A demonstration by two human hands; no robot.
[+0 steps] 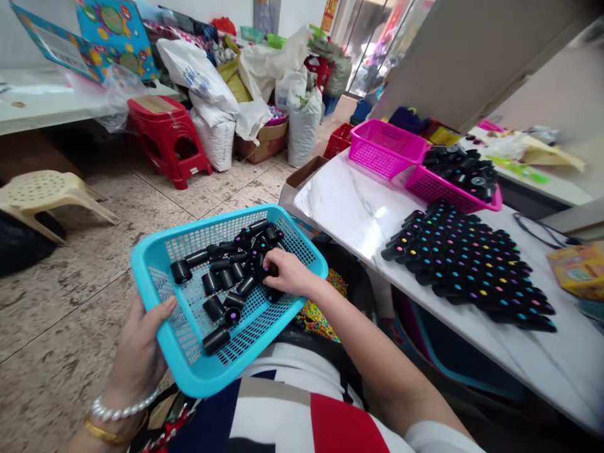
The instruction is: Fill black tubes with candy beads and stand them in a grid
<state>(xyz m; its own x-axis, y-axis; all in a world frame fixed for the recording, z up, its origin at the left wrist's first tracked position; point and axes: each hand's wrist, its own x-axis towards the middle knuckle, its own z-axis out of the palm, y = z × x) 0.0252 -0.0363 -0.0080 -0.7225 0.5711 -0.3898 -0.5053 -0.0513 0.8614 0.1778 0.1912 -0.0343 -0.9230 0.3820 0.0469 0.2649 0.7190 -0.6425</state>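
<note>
My left hand (141,336) grips the left end of a turquoise plastic basket (147,280), thumb over the rim. The basket is held above my lap, tilted. Inside lie many short black plastic cylinders (225,278), loose and pointing various ways; a few show a coloured dot on the end. My right hand (287,272) reaches over the near right side into the basket. Its fingers are curled closed around a black cylinder in the pile, and the fingertips are partly hidden.
On the marble-look table (340,201) at right, black cylinders with coloured dots (472,267) lie in stacked rows. A pink basket (389,151) stands beside another pink basket (448,194) of black parts. Below me are colourful beads (321,318). Red stools (165,135) stand far left.
</note>
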